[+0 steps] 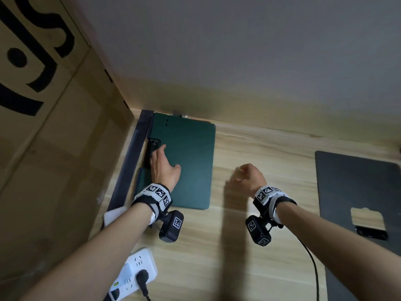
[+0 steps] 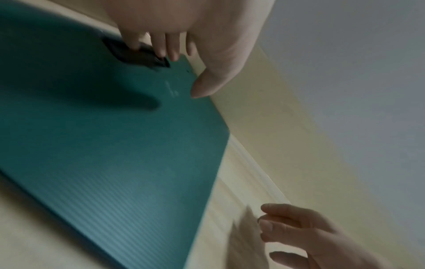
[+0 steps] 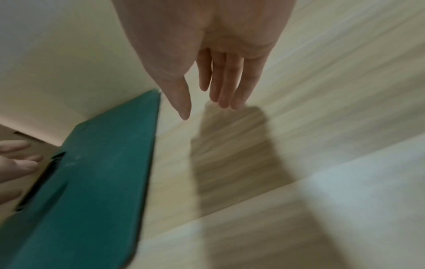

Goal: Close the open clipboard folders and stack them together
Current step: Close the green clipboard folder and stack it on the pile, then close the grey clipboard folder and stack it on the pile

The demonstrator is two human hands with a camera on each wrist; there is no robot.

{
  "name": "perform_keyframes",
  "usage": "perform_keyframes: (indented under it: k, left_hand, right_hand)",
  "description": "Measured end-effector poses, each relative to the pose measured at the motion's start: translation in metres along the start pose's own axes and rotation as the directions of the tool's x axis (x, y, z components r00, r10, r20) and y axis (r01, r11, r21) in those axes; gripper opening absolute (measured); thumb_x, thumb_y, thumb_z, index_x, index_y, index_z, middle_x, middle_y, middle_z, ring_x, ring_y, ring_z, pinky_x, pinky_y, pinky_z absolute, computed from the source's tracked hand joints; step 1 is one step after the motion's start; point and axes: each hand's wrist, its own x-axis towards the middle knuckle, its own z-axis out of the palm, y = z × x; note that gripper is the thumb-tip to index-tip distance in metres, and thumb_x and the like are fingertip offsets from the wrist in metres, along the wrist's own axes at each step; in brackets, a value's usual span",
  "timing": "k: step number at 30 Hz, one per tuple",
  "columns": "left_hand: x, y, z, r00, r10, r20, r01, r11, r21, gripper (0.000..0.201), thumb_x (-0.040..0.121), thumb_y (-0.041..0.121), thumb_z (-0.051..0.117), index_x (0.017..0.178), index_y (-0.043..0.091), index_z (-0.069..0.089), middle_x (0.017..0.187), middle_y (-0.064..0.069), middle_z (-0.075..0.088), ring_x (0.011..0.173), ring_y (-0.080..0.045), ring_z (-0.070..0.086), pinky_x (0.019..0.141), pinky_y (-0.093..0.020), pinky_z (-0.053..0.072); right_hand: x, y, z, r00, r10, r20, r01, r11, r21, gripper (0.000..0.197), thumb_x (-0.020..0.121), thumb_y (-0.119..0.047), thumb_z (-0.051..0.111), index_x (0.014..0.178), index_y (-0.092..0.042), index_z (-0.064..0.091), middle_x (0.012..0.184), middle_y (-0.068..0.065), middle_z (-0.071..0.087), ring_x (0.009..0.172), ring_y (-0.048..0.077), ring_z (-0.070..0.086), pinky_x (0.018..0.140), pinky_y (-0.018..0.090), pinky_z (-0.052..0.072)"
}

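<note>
Green folder (image 1: 186, 161): lies flat and closed under the left hand, its far edge against the wall (image 1: 238, 51); judged a thin, stiff, light board with a finely ribbed, probably slick cover.
Black clip (image 1: 154, 146): sits at the folder's left edge, under the left fingertips; judged the 1 raised, firm feature on that side.
Where to take hold: judged best at the free right long edge, which faces the right hand, or at a near corner; a flat sheet on a table needs a fingertip under an edge before it lifts.
Dark folder (image 1: 355, 192): lies open, flat, to the right of the right hand and well apart from it; a clip with a pale scrap shows near its near edge.
Left hand (image 1: 163, 168): palm down on the green cover, fingers straight and reaching to the clip, thumb spread toward the right hand; it holds nothing.
Right hand (image 1: 249, 177): held in the air above the table (image 1: 260, 148), between the 2 folders, touching neither; the wrist view shows straight, relaxed fingers pointing down, nothing held.
Cardboard box (image 1: 54, 127): stands just left of the left hand.
Power strip (image 1: 134, 272): lies near the left forearm.
Step in hand: judged 1 folder shut, 1 still to close and stack.
</note>
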Motion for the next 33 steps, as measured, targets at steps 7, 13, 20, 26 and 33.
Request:
perform_keyframes:
  k: [7, 13, 20, 26, 33]
  left_hand:
    - [-0.059, 0.076, 0.096, 0.944, 0.123, 0.307, -0.096, 0.990, -0.103, 0.068, 0.079, 0.005, 0.065, 0.141, 0.016, 0.040, 0.137, -0.004, 0.051, 0.128, -0.022, 0.049, 0.108, -0.036, 0.040]
    - [-0.121, 0.117, 0.168, 0.829, 0.163, 0.535, -0.143, 0.986, -0.079, 0.065, 0.080, 0.005, 0.063, 0.139, 0.018, 0.041, 0.136, -0.003, 0.053, 0.128, -0.020, 0.050, 0.108, -0.036, 0.041]
    - [-0.173, 0.136, 0.218, 0.745, 0.167, 0.645, -0.210, 0.978, -0.010, 0.056, 0.082, 0.007, 0.064, 0.135, 0.013, 0.049, 0.132, -0.009, 0.056, 0.121, -0.023, 0.055, 0.105, -0.033, 0.043]
    - [-0.194, 0.139, 0.238, 0.744, 0.158, 0.649, -0.252, 0.966, 0.055, 0.053, 0.078, 0.006, 0.064, 0.130, 0.012, 0.054, 0.129, -0.010, 0.058, 0.118, -0.021, 0.057, 0.105, -0.031, 0.043]
    - [-0.181, 0.121, 0.221, 0.877, 0.173, 0.449, -0.337, 0.887, 0.317, 0.055, 0.079, 0.018, 0.068, 0.132, 0.015, 0.052, 0.137, -0.008, 0.044, 0.128, -0.028, 0.044, 0.107, -0.037, 0.039]
  right_hand:
    - [-0.046, 0.137, -0.105, 0.963, 0.179, -0.200, -0.192, 0.980, -0.049, 0.055, 0.075, -0.023, 0.073, 0.124, -0.009, 0.055, 0.124, 0.012, 0.057, 0.110, 0.028, 0.058, 0.098, 0.037, 0.047]
    - [-0.090, 0.238, -0.162, 0.886, 0.322, -0.333, -0.372, 0.923, -0.099, 0.064, 0.075, -0.020, 0.074, 0.131, -0.004, 0.048, 0.140, 0.021, 0.040, 0.130, 0.039, 0.039, 0.109, 0.039, 0.033]
    - [-0.107, 0.287, -0.157, 0.955, 0.256, -0.151, -0.291, 0.910, -0.296, 0.077, 0.087, -0.030, 0.058, 0.153, -0.018, 0.020, 0.162, 0.010, 0.003, 0.148, 0.040, 0.003, 0.120, 0.039, 0.014]
    - [-0.122, 0.277, -0.143, 0.999, 0.046, -0.024, -0.051, 0.939, -0.340, 0.073, 0.087, -0.030, 0.054, 0.152, -0.022, 0.023, 0.163, 0.002, 0.003, 0.149, 0.034, -0.002, 0.119, 0.038, 0.017]
    - [-0.134, 0.252, -0.124, 0.940, -0.306, 0.150, 0.340, 0.862, -0.376, 0.062, 0.079, -0.027, 0.055, 0.140, -0.018, 0.046, 0.158, 0.002, 0.022, 0.149, 0.028, 0.008, 0.119, 0.030, 0.012]
